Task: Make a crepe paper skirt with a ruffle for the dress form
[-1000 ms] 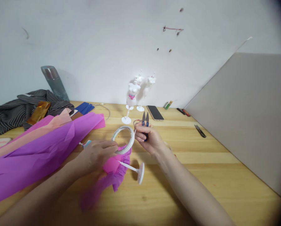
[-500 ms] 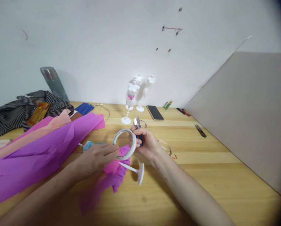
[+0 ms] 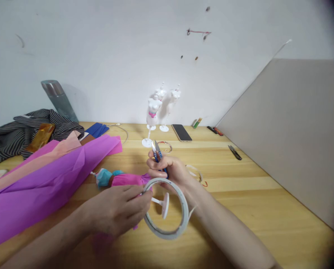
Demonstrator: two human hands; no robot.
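My left hand (image 3: 124, 207) pinches the left edge of a roll of white tape (image 3: 167, 236), which it holds up above the table. A short loose tape end sticks out at the roll's right side. My right hand (image 3: 172, 170) is closed around blue-handled thread snips (image 3: 157, 151), blades pointing up and away. Behind my left hand lies a small dress-form stand (image 3: 165, 206) on its side, dressed in a blue top (image 3: 104, 177) and a pink skirt (image 3: 129, 179); part of it is hidden by my hand.
Purple and peach sheets (image 3: 57, 183) cover the table's left side, beside a striped cloth (image 3: 62, 127) and a bottle (image 3: 56, 99). White dress forms (image 3: 152, 112) stand by the wall, near a phone (image 3: 181, 132). More snips (image 3: 235, 152) lie at the right.
The tape roll has moved down and right, away from my right hand's fingers, and is now in my left hand alone. The snips have shifted slightly left in my right hand.
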